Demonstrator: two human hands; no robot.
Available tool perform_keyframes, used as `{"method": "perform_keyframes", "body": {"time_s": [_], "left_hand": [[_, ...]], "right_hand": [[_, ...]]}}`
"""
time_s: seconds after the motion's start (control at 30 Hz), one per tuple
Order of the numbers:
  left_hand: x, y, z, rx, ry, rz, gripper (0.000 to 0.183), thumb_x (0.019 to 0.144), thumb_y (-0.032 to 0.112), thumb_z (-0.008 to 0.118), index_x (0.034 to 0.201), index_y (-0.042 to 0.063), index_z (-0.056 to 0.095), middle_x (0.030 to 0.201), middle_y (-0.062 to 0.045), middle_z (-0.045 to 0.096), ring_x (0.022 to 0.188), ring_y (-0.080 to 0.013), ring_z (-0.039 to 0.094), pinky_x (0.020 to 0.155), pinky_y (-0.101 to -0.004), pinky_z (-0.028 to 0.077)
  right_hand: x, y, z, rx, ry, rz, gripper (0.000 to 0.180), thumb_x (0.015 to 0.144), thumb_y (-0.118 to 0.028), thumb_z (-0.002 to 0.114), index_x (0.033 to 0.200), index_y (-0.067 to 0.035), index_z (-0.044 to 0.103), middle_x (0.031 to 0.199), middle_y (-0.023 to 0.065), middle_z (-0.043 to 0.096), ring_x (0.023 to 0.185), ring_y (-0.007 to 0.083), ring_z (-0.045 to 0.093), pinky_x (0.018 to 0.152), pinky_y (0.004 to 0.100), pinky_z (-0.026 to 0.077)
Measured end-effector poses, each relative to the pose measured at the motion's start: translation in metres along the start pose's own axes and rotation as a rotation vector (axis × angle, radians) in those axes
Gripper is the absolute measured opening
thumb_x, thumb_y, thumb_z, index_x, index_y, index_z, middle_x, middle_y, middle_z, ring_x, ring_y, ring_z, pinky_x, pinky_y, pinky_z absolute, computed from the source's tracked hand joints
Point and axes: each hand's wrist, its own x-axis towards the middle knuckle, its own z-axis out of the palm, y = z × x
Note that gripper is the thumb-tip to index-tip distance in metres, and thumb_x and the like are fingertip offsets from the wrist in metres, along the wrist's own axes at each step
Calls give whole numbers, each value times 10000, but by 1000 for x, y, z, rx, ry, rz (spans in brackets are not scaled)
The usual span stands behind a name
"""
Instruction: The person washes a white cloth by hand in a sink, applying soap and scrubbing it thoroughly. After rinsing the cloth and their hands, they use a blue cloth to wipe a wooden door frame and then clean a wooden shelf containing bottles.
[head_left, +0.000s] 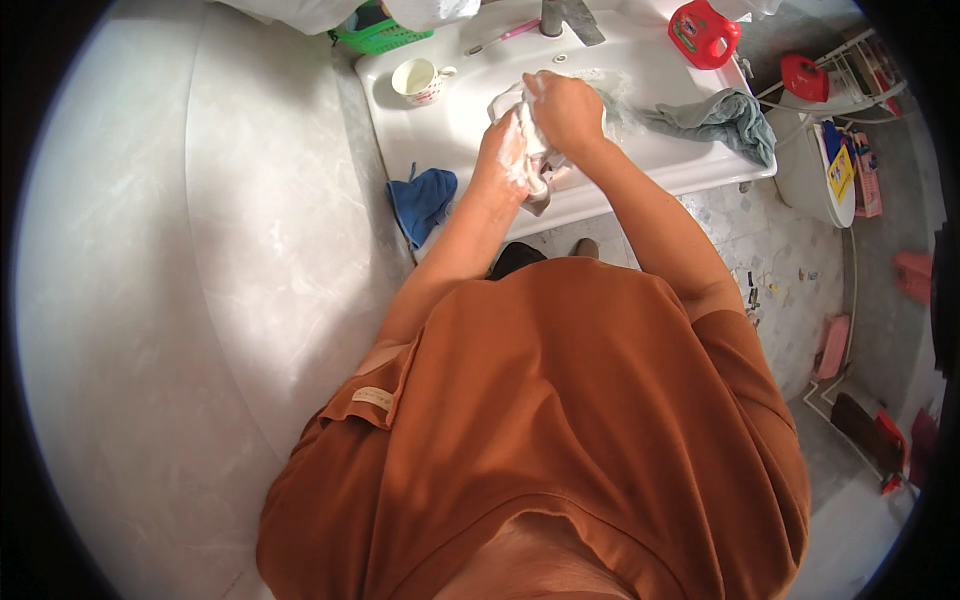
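Observation:
Over the white washbasin (480, 199), both hands are pressed close together on a white, foam-covered cloth (532, 135). My left hand (506, 154) grips it from the left side, with suds on the thumb side and wrist. Its lower end hangs below this hand near the basin's front rim. My right hand (566, 112) is bunched around the upper right part, its knuckles uppermost and foam on the fingers. Most fingertips are hidden by the hands and the cloth. Sudsy water (619, 97) shows in the bowl behind my right hand.
A metal faucet (555, 19) stands at the back beside a pink toothbrush (510, 34). A spotted cup (420, 81) and blue cloth (424, 202) lie left. At right are a grey-green cloth (712, 124) and red detergent bottle (703, 34). A green basket (382, 30) sits back left.

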Motion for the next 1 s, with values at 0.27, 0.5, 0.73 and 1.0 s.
{"method": "perform_keyframes", "body": {"time_s": [0.27,0.5,0.73,1.0], "left_hand": [[7,9,0,-124,26,-7,273,925,291,528,999,34,586,834,-77,618,710,-203,615,586,-335,492],[8,24,-35,-64,-453,-62,351,913,378,511,941,36,587,936,-147,636,867,-304,632,788,-405,509],[19,-2,-24,-21,-151,18,254,944,270,500,985,30,573,780,-94,616,719,-236,624,653,-357,519],[1,-1,0,3,-169,6,246,948,318,480,968,89,568,686,-32,545,474,-139,467,372,-263,345]], "right_hand": [[-14,-9,9,-2,112,-173,166,813,-226,594,898,-107,672,625,124,620,571,305,615,542,400,489],[-54,-50,-4,84,146,-483,172,765,-217,626,790,-47,636,534,120,570,490,299,572,483,387,452],[-19,-5,6,-58,81,-248,165,803,-246,595,767,-88,628,606,119,610,579,315,618,553,414,491],[2,31,5,144,-20,68,248,904,-331,541,915,-124,678,768,135,666,713,278,640,636,383,501]]}}
